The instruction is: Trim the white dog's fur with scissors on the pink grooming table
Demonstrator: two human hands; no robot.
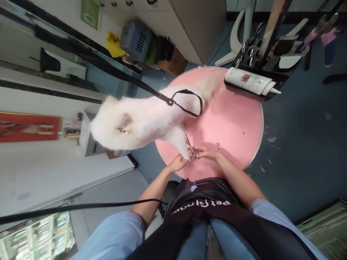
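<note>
A white dog stands on a round pink grooming table, its head toward the left. A black loop leash lies around its hind part. My left hand is closed around the end of one of the dog's legs, which is stretched toward me. Just right of that paw, my right hand holds metal grooming scissors by the finger rings. Their blades point away from me, along the leg. Whether the blades touch the fur I cannot tell.
At the table's right edge a black tool holder carries several scissors and a white bottle. Pink-handled clippers hang farther right. A black strap runs above the dog. Behind stands a pet carrier. Hair tufts lie on the floor.
</note>
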